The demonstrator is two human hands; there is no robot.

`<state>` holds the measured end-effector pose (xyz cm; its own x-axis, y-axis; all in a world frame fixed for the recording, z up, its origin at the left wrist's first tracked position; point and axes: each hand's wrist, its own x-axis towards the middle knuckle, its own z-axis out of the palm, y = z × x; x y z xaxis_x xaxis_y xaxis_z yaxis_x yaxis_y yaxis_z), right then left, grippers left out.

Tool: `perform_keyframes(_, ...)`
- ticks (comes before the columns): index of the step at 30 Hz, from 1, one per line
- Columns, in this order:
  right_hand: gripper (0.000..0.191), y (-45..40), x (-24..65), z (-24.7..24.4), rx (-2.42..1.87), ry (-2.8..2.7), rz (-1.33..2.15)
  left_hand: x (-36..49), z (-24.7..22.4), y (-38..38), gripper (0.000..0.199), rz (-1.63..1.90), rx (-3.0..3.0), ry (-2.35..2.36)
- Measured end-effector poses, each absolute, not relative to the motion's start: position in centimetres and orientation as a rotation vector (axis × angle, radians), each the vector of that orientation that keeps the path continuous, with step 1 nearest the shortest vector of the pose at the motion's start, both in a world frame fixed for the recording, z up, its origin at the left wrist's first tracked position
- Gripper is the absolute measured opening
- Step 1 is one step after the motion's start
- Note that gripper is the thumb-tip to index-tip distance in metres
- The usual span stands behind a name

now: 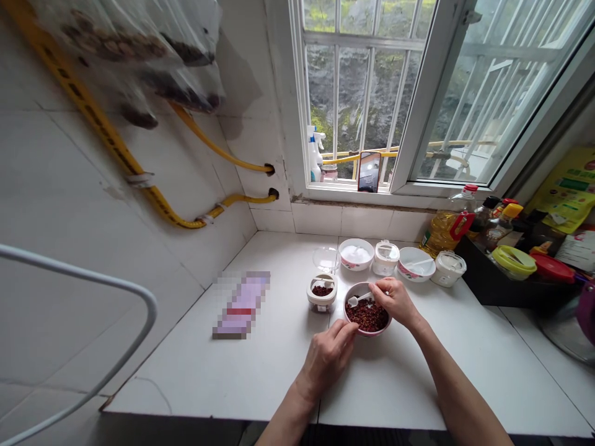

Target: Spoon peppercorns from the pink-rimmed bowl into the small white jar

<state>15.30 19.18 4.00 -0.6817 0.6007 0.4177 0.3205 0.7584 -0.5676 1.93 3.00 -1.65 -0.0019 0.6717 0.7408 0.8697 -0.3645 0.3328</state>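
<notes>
A bowl [368, 317] of dark red-brown dried spice stands on the white tiled counter [274, 371]. My right hand [395, 300] pinches the handle of a small white spoon [356, 301], whose head rests at the spice in the left part of the bowl. At the bowl's front left rim, my left hand [330, 353] is closed with thumb and fingers on the edge. Just left of the bowl is an open white-rimmed jar [321, 302] holding some of the same spice, with a small spoon across its mouth. A clear lid [326, 259] lies behind this jar.
Behind the bowl stand a bowl of white powder [356, 254], a lidded jar [385, 258], another bowl [416, 264] and a second jar [449, 269]. An oil bottle [444, 229] and a black condiment box [502, 285] are at right. A blurred purple item [242, 306] lies left.
</notes>
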Motion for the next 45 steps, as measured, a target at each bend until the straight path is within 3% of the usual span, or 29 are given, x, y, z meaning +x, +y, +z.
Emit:
perform_keyframes(8, 0.051, 18.7, 15.0, 4.0, -0.670, -2.361, 0.583, 1.9, -1.9, 3.0, 0.022, -1.288, -2.045, -1.627)
perform_keyframes(17, 0.049, 18.8, 15.2, 4.5, -0.763, -2.219, 0.990, 1.9, -1.7, 3.0, 0.021, -1.287, -2.058, -1.629)
perform_keyframes(27, 0.049, 19.5, 15.6, 4.4, -0.815, -2.160, 1.094, 1.9, -1.9, 3.1, 0.021, -1.293, -2.043, -1.612)
perform_keyframes(36, 0.054, 19.3, 15.2, 4.2, -0.697, -2.303, 0.762, 1.9, -1.8, 3.0, 0.020, -1.286, -2.042, -1.632)
perform_keyframes(45, 0.054, 19.0, 15.2, 4.3, -0.676, -2.310, 0.880, 1.9, -2.0, 3.1, 0.020, -1.298, -2.045, -1.606)
